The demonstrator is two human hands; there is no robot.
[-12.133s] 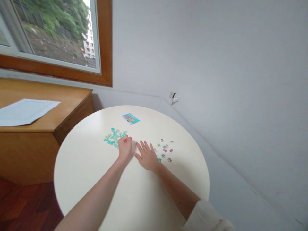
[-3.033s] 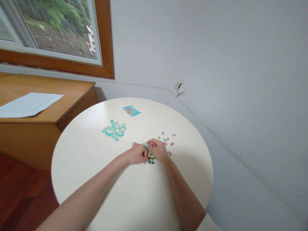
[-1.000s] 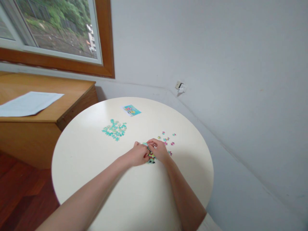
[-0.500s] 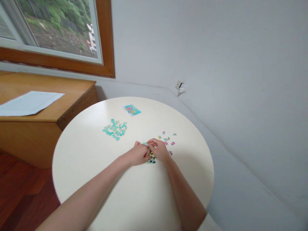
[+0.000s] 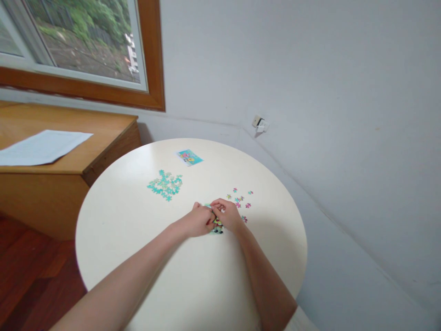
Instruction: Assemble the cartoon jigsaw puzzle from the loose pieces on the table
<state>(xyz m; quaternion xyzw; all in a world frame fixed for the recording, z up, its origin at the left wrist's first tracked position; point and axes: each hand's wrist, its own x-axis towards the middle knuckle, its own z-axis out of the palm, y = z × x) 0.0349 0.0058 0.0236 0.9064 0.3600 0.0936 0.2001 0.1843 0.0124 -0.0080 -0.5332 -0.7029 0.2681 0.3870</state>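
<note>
A partly joined jigsaw puzzle (image 5: 217, 229) lies on the white round table, largely covered by my two hands. My left hand (image 5: 200, 219) rests on its left side with the fingers curled in. From the right, my right hand (image 5: 227, 214) reaches over the upper part, thumb and fingertips closed together at the puzzle. Whatever is pinched there is too small and hidden to make out. Just right of my right hand lie several loose pink and multicoloured puzzle pieces (image 5: 248, 205).
Left of centre on the table (image 5: 113, 230) is a heap of turquoise puzzle pieces (image 5: 165, 185). A small picture card (image 5: 190, 157) lies behind it. At the left stands a wooden cabinet (image 5: 103, 131) with paper sheets (image 5: 48, 146). A wall socket with a plug (image 5: 260, 123) is beyond the table.
</note>
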